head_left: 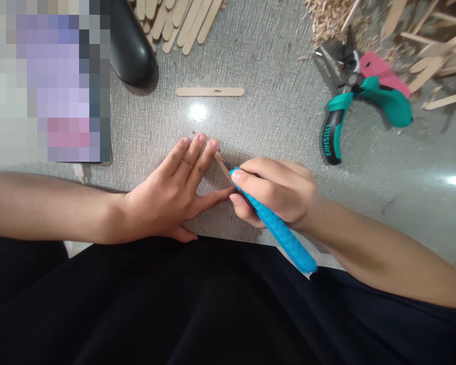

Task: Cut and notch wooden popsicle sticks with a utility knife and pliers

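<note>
My left hand point(175, 190) lies flat on the table with its fingers stretched out. Its fingertips and thumb side rest against a narrow wooden craft stick point(223, 165), mostly hidden under and between the hands. My right hand point(279, 190) is closed in a pen-like grip around a craft knife point(277, 228) with a thick blue handle. The knife's thin dark metal tip touches or hovers just over the stick; which one I cannot tell. Another craft stick point(209, 92), with a small dark mark, lies level beyond my left fingers.
Pliers point(349, 83) with teal and black handles lie spread at the right, partly over a pink object point(385, 71). Wood shavings point(330, 20) and cut sticks point(437, 56) cover the far right. Several whole sticks point(192, 23) are piled beside a black rounded object point(135, 48).
</note>
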The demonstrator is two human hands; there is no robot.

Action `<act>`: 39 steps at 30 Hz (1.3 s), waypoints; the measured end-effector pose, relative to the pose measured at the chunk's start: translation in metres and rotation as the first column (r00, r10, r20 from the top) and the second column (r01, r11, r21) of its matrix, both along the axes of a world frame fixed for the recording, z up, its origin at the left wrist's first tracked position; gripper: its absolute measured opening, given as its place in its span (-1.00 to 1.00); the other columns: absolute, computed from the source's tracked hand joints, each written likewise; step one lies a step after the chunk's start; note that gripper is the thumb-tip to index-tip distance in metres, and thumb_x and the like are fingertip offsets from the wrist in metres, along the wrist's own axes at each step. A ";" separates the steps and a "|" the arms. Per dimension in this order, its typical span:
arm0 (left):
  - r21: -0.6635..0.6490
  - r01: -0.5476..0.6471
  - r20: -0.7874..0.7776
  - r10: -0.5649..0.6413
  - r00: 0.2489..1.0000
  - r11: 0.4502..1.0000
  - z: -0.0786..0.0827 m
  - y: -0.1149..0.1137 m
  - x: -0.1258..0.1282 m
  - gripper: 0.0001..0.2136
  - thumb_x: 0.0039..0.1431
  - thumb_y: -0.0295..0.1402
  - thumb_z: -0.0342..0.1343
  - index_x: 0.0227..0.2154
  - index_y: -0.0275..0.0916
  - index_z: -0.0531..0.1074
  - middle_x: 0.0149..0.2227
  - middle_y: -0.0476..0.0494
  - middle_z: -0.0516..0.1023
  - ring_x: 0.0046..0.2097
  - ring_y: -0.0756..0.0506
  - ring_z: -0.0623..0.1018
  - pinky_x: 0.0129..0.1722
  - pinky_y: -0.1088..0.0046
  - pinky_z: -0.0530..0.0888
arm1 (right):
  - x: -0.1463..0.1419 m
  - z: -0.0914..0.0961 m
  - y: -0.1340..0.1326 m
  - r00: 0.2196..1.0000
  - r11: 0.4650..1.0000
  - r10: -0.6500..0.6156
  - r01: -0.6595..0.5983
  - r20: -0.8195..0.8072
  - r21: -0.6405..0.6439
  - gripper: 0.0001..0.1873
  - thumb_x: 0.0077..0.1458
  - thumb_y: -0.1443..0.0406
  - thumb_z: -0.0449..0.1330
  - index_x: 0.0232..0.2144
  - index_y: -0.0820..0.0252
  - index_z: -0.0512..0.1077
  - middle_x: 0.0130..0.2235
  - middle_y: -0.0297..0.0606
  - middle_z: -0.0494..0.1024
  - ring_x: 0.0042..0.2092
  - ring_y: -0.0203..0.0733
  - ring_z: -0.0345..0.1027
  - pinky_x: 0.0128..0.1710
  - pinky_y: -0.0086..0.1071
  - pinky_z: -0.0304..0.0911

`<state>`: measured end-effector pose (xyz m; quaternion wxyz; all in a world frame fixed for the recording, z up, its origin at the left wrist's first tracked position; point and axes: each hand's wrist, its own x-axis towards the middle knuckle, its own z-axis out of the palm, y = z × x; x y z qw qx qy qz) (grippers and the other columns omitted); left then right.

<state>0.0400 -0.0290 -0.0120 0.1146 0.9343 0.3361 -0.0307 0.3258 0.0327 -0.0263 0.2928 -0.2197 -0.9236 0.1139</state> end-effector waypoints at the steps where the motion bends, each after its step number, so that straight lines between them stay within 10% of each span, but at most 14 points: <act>1: 0.001 0.000 -0.008 0.000 1.000 1.000 0.000 0.000 0.000 0.27 0.34 0.41 0.34 0.80 -0.19 -0.11 0.84 -0.64 -0.14 0.78 -0.83 0.07 0.71 -0.55 0.27 | 0.001 0.001 0.000 1.000 1.000 0.002 -0.002 0.012 -0.017 -0.76 0.51 0.29 0.27 0.15 0.15 0.45 -0.15 -0.20 0.74 -0.27 -0.18 0.61 -0.30 -0.34 0.53; 19: -0.041 0.020 -0.009 -0.021 1.000 0.999 0.006 0.003 0.001 0.32 0.20 0.37 0.52 0.78 -0.15 -0.02 0.83 -0.68 -0.20 0.75 -0.89 0.05 0.67 -0.61 0.33 | -0.009 -0.005 0.004 0.999 0.999 -0.038 0.038 -0.012 -0.015 -0.81 0.43 0.37 0.25 0.02 0.06 0.38 -0.23 -0.42 0.65 -0.40 -0.34 0.47 -0.46 -0.41 0.34; 39: 0.038 0.058 -0.048 -0.056 0.997 0.998 0.006 0.004 0.003 0.22 0.34 0.40 0.34 0.76 -0.24 -0.02 0.80 -0.70 -0.01 0.73 -0.88 0.17 0.63 -0.54 0.40 | -0.008 -0.001 0.005 0.999 0.998 -0.032 0.029 -0.039 -0.060 -0.84 0.54 0.29 0.25 0.09 0.17 0.48 -0.14 -0.23 0.79 -0.21 -0.22 0.77 -0.26 -0.41 0.63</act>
